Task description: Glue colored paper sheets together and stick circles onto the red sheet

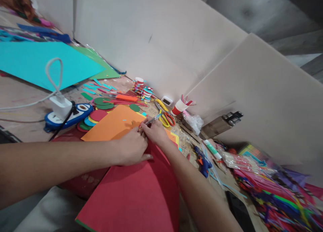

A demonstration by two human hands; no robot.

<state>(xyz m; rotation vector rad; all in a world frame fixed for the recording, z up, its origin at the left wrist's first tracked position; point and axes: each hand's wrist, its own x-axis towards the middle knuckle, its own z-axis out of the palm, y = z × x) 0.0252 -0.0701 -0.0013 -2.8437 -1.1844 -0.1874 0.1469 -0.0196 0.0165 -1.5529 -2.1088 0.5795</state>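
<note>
One slim tool (152, 120), pinched in right hand (156, 132) at far end of red sheet (136, 191), long axis slanting away rightward; left hand (133, 146) on sheet, thumb spread, fingers' hold unclear.

To my left I am seeing a blue power strip (80, 114) with a white adapter (60, 107) sitting in it, and a turquoise sheet (47, 60) lying beyond. Ahead of me, a red-and-white cup (179, 107) is holding reddish sticks near a small white device (167, 101); a dark bottle (216, 126) is standing by the partition (257, 90). To my right, a glue stick (212, 149), a blue glue gun (205, 165) and a black phone (239, 210) are lying.
</note>
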